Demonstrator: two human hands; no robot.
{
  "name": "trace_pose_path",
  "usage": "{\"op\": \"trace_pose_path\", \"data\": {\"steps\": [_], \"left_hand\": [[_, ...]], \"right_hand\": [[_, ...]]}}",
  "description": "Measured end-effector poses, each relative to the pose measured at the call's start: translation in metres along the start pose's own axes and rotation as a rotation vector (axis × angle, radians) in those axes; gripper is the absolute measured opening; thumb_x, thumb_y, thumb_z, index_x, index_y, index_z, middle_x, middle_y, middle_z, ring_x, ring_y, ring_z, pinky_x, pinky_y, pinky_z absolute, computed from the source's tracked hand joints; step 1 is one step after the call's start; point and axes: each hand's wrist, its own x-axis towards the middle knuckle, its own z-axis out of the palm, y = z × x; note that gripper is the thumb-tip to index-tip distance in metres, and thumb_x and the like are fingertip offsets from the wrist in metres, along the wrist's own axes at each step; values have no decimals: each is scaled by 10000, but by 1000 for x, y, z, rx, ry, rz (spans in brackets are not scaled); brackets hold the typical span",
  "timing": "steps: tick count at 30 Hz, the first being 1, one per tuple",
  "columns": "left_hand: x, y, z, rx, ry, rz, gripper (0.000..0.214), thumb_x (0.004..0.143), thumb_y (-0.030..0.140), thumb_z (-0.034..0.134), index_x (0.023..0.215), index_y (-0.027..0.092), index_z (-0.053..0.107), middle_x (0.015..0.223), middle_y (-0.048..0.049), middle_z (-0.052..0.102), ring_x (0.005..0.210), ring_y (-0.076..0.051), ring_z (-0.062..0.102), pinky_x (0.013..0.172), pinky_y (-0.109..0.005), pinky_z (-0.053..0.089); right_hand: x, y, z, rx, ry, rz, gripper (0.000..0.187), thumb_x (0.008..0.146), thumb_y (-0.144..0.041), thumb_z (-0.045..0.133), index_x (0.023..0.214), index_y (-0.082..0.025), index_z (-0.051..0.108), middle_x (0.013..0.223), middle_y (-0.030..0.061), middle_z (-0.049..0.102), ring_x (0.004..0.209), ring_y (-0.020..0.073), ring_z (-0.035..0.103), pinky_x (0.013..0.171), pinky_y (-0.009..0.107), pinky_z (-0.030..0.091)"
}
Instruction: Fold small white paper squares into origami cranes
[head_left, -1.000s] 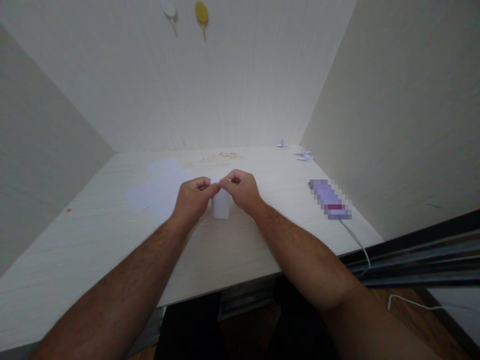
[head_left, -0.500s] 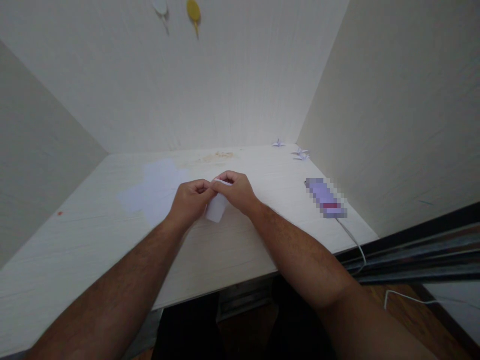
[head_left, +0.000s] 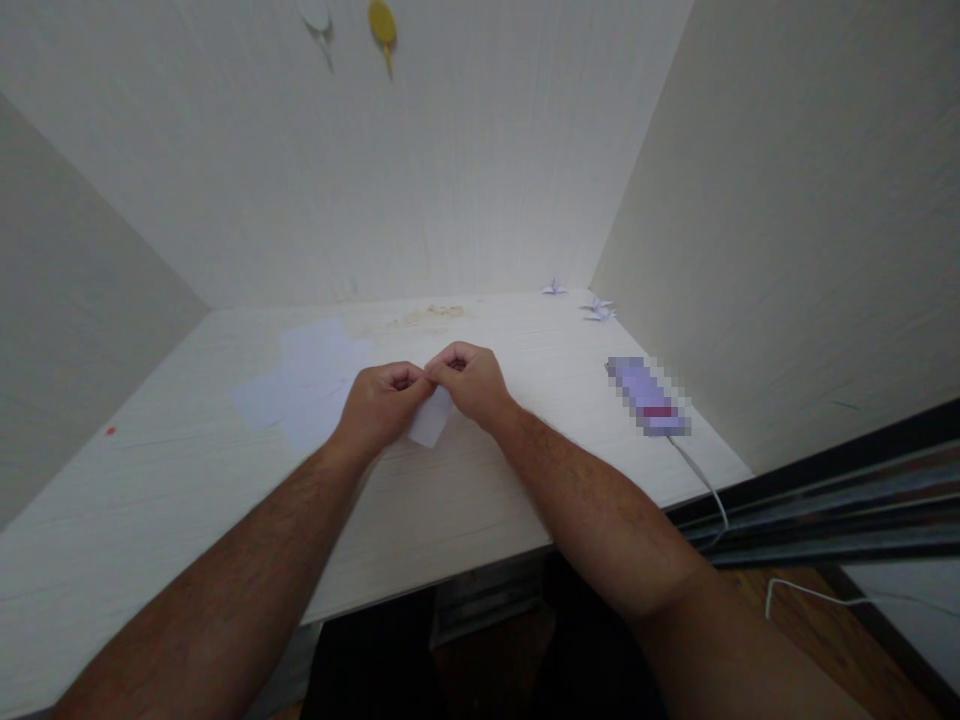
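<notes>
Between my two hands is a small folded piece of white paper [head_left: 431, 420], its lower flap hanging below my fingers toward me. My left hand [head_left: 382, 400] pinches its upper left part, thumb against bent fingers. From the other side my right hand [head_left: 471, 380] pinches the upper edge, and the two thumb tips meet there. The fingers hide the top of the paper, so its folds there cannot be made out. Sheets of white paper [head_left: 304, 375] lie overlapping on the desk, left of and beyond my left hand.
Several small folded paper cranes [head_left: 600, 310] stand at the desk's far right corner. A blurred-out purple phone-like object [head_left: 645, 395] lies at the right, with a white cable [head_left: 697, 465] running over the edge. Walls enclose the white desk [head_left: 465, 520]. Yellow and white hooks [head_left: 382, 22] hang on the back wall.
My right fingers have closed down over the paper's upper edge, which showed between them before. The view has shifted slightly; both hands stay in nearly the same place.
</notes>
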Motion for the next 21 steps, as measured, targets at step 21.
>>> {"op": "trace_pose_path", "data": {"steps": [21], "left_hand": [[-2,10,-6,95,2,0,205,729,355,638,612,195,691,602,-19,666,520,-118,490,524,-256,348]], "right_hand": [[16,-6,-23,235,331,45,90,672,-263,676,660,-184,633,618,-29,600,598,114,526,584,254,418]]}}
